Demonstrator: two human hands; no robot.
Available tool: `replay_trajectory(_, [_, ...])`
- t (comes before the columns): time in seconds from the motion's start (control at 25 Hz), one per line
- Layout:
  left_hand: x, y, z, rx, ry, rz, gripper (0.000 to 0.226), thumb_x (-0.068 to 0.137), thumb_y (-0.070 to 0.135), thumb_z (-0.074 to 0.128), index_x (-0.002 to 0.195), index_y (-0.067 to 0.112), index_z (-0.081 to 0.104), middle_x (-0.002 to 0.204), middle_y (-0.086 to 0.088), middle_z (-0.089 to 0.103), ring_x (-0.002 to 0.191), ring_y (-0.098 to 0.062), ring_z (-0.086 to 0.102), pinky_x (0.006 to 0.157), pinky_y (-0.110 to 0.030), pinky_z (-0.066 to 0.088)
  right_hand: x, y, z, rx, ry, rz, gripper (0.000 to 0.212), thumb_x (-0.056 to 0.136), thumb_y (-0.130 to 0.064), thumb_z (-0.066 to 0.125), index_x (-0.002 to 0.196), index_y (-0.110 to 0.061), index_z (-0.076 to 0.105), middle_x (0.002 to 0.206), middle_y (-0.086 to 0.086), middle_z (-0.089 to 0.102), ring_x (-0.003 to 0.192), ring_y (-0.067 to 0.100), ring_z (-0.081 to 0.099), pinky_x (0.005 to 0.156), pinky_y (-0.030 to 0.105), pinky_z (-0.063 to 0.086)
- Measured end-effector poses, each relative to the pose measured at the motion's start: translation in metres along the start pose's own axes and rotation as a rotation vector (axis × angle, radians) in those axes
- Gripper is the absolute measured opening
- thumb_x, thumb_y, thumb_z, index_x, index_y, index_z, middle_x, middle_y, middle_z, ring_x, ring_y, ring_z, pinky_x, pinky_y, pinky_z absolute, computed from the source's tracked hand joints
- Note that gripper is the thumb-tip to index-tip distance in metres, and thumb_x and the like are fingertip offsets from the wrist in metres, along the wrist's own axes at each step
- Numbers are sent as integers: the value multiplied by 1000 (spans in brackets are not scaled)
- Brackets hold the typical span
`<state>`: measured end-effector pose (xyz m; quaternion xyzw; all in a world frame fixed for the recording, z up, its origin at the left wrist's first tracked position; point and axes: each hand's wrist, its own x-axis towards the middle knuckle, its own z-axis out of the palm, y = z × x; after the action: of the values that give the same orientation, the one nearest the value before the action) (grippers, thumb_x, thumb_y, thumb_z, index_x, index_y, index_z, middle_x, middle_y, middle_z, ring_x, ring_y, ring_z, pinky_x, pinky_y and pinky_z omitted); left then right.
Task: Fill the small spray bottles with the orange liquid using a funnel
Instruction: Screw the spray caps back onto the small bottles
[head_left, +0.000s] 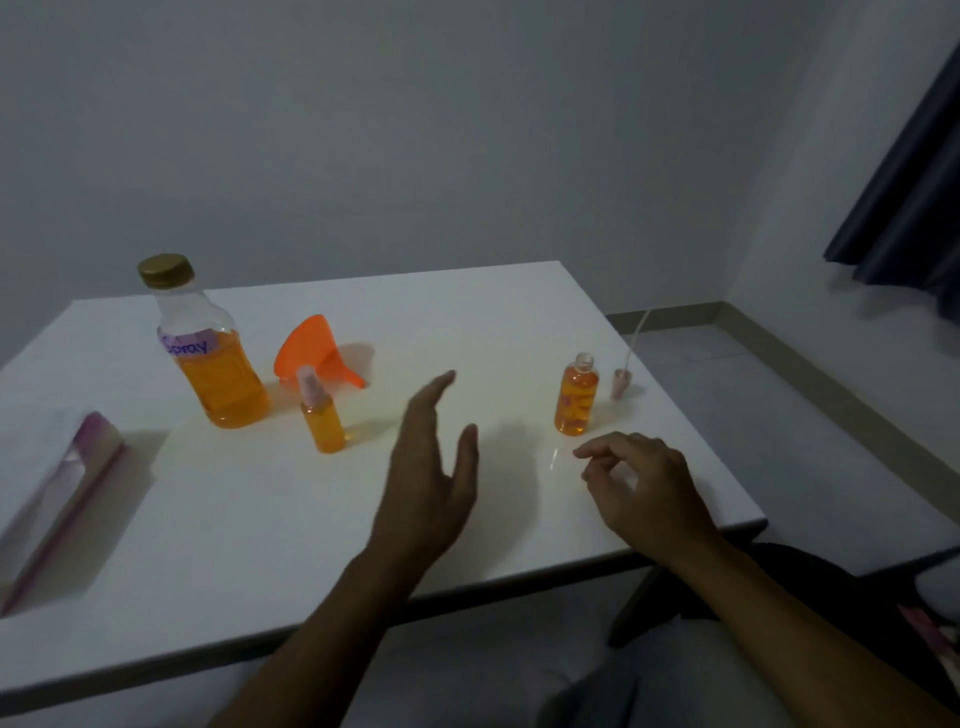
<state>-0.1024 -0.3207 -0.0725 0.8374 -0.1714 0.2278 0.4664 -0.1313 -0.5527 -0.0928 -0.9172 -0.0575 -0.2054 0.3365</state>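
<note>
A large clear bottle (210, 353) with a gold cap and a "Spray" label stands at the back left of the white table (260, 519), about half full of orange liquid. An orange funnel (311, 353) lies on its side just right of it. In front stands a small spray bottle (322, 418) with its sprayer on, full of orange liquid. At the right stands a second small bottle (576, 397), full and uncapped. Its spray head with tube (623, 374) lies beside it. My left hand (431, 478) hovers mid-table with fingers straight. My right hand (644, 483) hangs with loosely curled fingers, holding nothing.
A flat white packet with a pink edge (57, 488) lies at the table's left side. The table's right edge drops to a grey floor (753, 395). A dark curtain (904, 171) hangs at the far right. My lap shows below the near table edge.
</note>
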Motion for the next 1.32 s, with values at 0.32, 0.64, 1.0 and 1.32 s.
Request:
replay_trajectory(0.32, [38,24,117,-292,-329,-323,69,86,36,69,143,29,32,145,8,45,123,-9,47,96,-23,39,62,31,-3,206,250,526,44,94,-49,61,130,-25,53,116,-4,62,101,13,60,67,18,45])
replay_trajectory(0.64, [43,3,108,-216,-254,-217,41,86,39,67,122,31,48,114,14,58,99,-1,57,84,-18,48,84,43,15,244,312,528,23,87,-39,72,101,-21,68,96,-10,70,95,13,68,78,28,56])
replay_trajectory(1.0, [18,-25,-7,-103,-131,-111,51,78,41,75,122,23,56,111,9,65,96,-5,64,79,-20,55,61,-47,3,394,-89,123,19,95,-27,64,114,-32,69,108,-9,61,87,5,67,73,14,53])
replay_trajectory(1.32, [21,-43,-33,-101,-32,-174,45,77,38,77,115,29,54,104,16,64,91,0,63,71,-9,49,68,-80,-7,346,161,-18,29,86,-9,75,109,-24,68,110,-16,67,102,4,67,86,18,57])
